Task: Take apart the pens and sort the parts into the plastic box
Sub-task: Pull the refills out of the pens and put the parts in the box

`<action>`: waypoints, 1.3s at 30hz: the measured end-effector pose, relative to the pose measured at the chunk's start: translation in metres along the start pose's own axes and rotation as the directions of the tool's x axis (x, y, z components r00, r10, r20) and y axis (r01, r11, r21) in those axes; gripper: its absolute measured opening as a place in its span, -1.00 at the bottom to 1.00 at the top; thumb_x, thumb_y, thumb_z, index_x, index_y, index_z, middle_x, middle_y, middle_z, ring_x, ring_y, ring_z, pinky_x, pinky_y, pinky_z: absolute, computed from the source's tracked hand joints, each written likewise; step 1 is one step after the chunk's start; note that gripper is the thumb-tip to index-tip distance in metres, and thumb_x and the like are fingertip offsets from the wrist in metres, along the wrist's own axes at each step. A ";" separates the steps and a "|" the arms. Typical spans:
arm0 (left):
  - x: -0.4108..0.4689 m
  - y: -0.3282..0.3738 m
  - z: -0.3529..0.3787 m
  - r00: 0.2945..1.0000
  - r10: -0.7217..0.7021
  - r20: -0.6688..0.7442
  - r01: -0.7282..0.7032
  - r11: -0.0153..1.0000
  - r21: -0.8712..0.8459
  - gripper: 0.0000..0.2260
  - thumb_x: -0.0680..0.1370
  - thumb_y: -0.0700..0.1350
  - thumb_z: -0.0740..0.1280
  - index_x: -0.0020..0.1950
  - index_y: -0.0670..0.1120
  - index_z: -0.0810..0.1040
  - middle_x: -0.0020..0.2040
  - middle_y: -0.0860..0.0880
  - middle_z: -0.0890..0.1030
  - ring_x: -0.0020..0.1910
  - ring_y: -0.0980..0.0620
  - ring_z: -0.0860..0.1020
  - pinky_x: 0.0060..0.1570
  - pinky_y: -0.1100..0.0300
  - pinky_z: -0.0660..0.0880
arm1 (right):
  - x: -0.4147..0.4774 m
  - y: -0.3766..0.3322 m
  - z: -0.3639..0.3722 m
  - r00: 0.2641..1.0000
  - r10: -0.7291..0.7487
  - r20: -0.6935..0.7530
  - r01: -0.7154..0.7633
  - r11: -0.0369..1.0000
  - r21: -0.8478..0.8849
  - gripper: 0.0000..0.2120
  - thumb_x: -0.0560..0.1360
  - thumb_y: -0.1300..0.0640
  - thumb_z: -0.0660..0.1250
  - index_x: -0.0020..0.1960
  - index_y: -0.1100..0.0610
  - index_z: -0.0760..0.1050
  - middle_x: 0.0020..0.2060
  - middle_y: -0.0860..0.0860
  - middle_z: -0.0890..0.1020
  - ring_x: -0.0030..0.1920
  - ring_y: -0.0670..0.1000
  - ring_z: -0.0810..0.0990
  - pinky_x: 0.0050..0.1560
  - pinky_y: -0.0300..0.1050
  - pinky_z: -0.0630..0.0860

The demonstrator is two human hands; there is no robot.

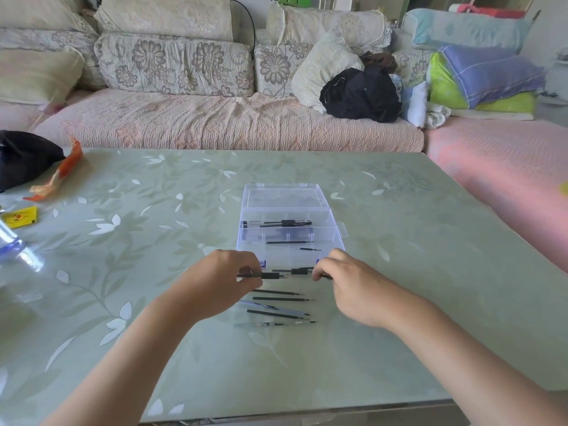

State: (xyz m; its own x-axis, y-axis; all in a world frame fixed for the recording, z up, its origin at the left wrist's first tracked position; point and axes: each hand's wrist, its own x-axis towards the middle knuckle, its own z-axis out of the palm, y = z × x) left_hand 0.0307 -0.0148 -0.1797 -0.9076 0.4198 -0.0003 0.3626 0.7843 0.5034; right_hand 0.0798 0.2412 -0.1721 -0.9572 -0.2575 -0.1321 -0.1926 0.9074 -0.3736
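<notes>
A clear plastic box stands open in the middle of the table, lid tipped back. Its far compartment holds a black-gripped pen; thin black refills lie in the one nearer me. My left hand pinches a pen barrel with a black grip just in front of the box. My right hand pinches a small dark pen part beside it. A second black-gripped pen lies between my hands. Several refills and clear barrels rest on the table below.
The green leaf-patterned glass table carries a black bag, an orange wrapper, a yellow packet and a clear bottle at its left. A sofa with cushions stands behind.
</notes>
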 end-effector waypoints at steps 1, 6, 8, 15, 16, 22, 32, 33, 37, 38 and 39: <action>0.000 -0.001 -0.002 1.000 -0.017 0.002 0.017 1.000 0.000 -0.97 0.52 0.08 0.38 -0.06 0.19 0.55 -0.22 0.21 0.56 -0.28 0.25 0.52 -0.28 0.28 0.43 | 0.000 0.004 0.001 1.000 -0.001 -0.011 0.001 1.000 -0.009 -0.48 0.49 0.38 0.01 0.24 -0.09 0.43 0.09 -0.13 0.38 0.10 0.03 0.51 0.08 0.00 0.51; 0.000 0.001 -0.004 1.000 -0.025 -0.003 0.025 1.000 -0.009 -0.95 0.53 0.06 0.35 -0.10 0.22 0.51 -0.27 0.31 0.53 -0.40 0.18 0.45 -0.38 0.30 0.36 | -0.002 0.017 0.003 0.993 -0.067 -0.100 0.061 0.996 -0.060 -0.53 0.55 0.29 0.19 0.36 -0.11 0.44 0.01 -0.15 0.50 0.03 -0.10 0.43 0.05 -0.28 0.34; -0.001 0.004 -0.003 1.000 -0.011 -0.011 0.011 1.000 -0.017 -0.94 0.54 0.05 0.35 -0.11 0.21 0.52 -0.29 0.32 0.52 -0.42 0.20 0.42 -0.40 0.30 0.33 | -0.003 0.018 0.002 0.991 -0.089 -0.103 0.081 0.994 -0.078 -0.52 0.54 0.26 0.25 0.38 -0.13 0.42 -0.05 -0.19 0.46 -0.05 -0.14 0.36 -0.02 -0.34 0.26; -0.004 0.014 0.002 0.999 0.025 -0.028 -0.026 0.999 -0.034 -0.95 0.53 0.03 0.36 -0.10 0.20 0.55 -0.27 0.24 0.54 -0.33 0.25 0.47 -0.36 0.31 0.36 | -0.004 0.009 -0.003 0.990 -0.088 -0.107 0.079 0.993 -0.086 -0.63 0.56 0.10 0.27 0.34 -0.15 0.44 -0.11 -0.27 0.35 -0.06 -0.19 0.32 -0.09 -0.39 0.24; -0.005 0.016 0.003 0.999 0.041 -0.026 -0.042 0.999 -0.028 -0.95 0.53 0.03 0.37 -0.10 0.21 0.56 -0.23 0.24 0.56 -0.28 0.26 0.49 -0.32 0.32 0.37 | -0.004 0.006 -0.003 0.987 -0.097 -0.129 0.087 0.993 -0.080 -0.66 0.58 0.08 0.24 0.33 -0.13 0.46 -0.09 -0.26 0.37 -0.05 -0.16 0.35 -0.05 -0.32 0.28; -0.010 0.025 0.010 0.992 0.127 -0.005 -0.127 0.992 0.026 -0.96 0.52 0.04 0.37 -0.06 0.20 0.58 -0.21 0.28 0.57 -0.27 0.27 0.51 -0.31 0.40 0.34 | -0.001 -0.019 0.004 0.980 -0.171 -0.102 0.161 0.981 -0.105 -0.71 0.63 0.00 0.11 0.25 -0.09 0.53 0.07 -0.11 0.50 0.10 -0.03 0.47 0.08 -0.12 0.41; -0.007 0.028 0.009 0.990 0.132 -0.043 -0.127 0.987 0.102 -0.88 0.51 0.10 0.39 0.02 0.26 0.52 -0.15 0.26 0.59 -0.23 0.31 0.49 -0.34 0.41 0.30 | 0.008 -0.023 0.007 0.961 -0.223 -0.163 0.178 0.951 -0.255 -0.76 0.61 -0.05 0.17 0.05 -0.03 0.60 -0.09 -0.07 0.59 -0.02 0.03 0.51 -0.03 -0.06 0.42; -0.006 0.028 0.008 0.991 0.123 -0.050 -0.117 0.987 0.105 -0.91 0.52 0.10 0.38 0.00 0.25 0.54 -0.16 0.27 0.59 -0.23 0.30 0.49 -0.35 0.40 0.30 | 0.009 -0.022 0.008 0.956 -0.231 -0.181 0.179 0.947 -0.265 -0.76 0.61 -0.05 0.17 0.03 -0.02 0.60 -0.11 -0.06 0.60 -0.03 0.04 0.52 -0.05 -0.06 0.43; -0.003 0.029 0.006 0.997 0.080 -0.023 -0.079 0.996 0.044 -0.92 0.56 0.06 0.31 -0.03 0.21 0.59 -0.22 0.28 0.64 -0.26 0.29 0.52 -0.33 0.39 0.35 | 0.012 -0.021 0.009 0.928 -0.269 -0.258 0.189 0.936 -0.297 -0.79 0.58 -0.02 0.23 -0.03 -0.02 0.63 -0.17 -0.05 0.63 -0.13 0.07 0.57 -0.11 -0.03 0.47; -0.003 0.029 0.005 0.997 0.073 -0.007 -0.073 0.997 0.035 -0.91 0.57 0.05 0.29 -0.03 0.20 0.59 -0.22 0.27 0.65 -0.29 0.32 0.51 -0.33 0.41 0.36 | 0.013 -0.022 0.009 0.922 -0.273 -0.276 0.190 0.937 -0.294 -0.80 0.57 -0.02 0.24 -0.03 -0.03 0.64 -0.18 -0.05 0.63 -0.14 0.07 0.57 -0.13 -0.04 0.47; -0.004 0.029 0.005 0.998 0.068 0.007 -0.069 0.997 0.040 -0.90 0.58 0.05 0.27 -0.02 0.20 0.58 -0.22 0.25 0.65 -0.31 0.33 0.50 -0.35 0.41 0.34 | 0.013 -0.022 0.008 0.919 -0.271 -0.287 0.187 0.939 -0.288 -0.80 0.56 -0.03 0.25 -0.03 -0.03 0.64 -0.18 -0.05 0.63 -0.15 0.07 0.58 -0.13 -0.05 0.46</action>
State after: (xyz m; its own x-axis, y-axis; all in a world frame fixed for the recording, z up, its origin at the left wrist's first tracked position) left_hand 0.0458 0.0091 -0.1693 -0.8792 0.4756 0.0284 0.4322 0.7711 0.4675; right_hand 0.0735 0.2152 -0.1725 -0.8893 -0.3869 0.2437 -0.4218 0.8999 -0.1109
